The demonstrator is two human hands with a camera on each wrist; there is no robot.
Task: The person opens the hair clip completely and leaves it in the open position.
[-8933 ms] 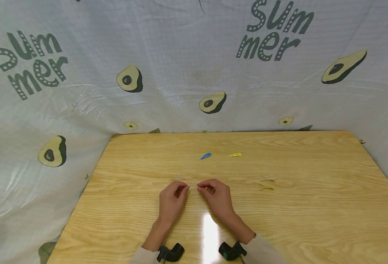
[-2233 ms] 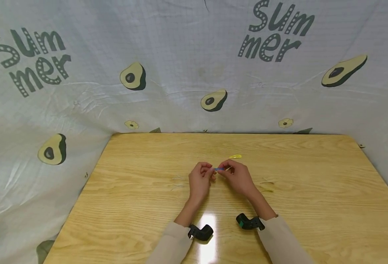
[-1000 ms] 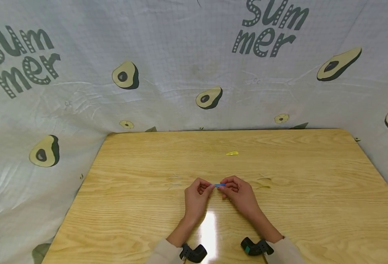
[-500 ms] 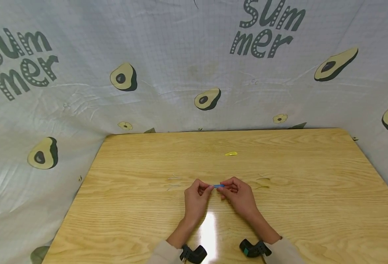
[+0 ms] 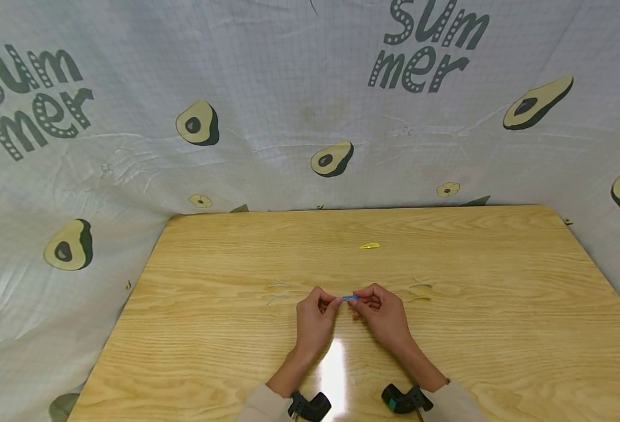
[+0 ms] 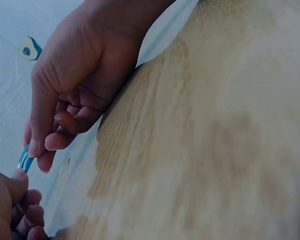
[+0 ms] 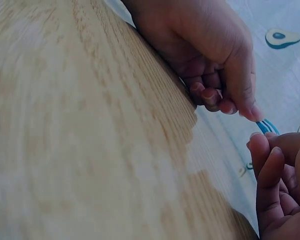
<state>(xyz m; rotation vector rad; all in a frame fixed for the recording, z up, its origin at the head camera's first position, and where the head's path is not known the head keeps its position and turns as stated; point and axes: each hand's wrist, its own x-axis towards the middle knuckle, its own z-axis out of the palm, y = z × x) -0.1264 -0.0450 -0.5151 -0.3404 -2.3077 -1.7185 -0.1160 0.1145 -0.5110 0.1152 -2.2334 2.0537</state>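
Observation:
A small blue snap hair clip is held just above the wooden table, between both hands, in the head view. My left hand pinches one end between thumb and forefinger. At the other end, my right hand pinches it the same way. The left wrist view shows the blue clip's open loop between the fingertips of the two hands. In the right wrist view only a short stretch of the clip shows; the fingertips cover its ends.
A yellow hair clip lies farther back on the wooden table. Two thin pale strands lie left of the hands. To the right are another pale strand and a yellowish one. A printed cloth hangs behind.
Earlier the hands held a thin pale strand while the blue hair clip lay at the back. Both hands then took the clip and brought it nearer; over the last half second they hardly move.

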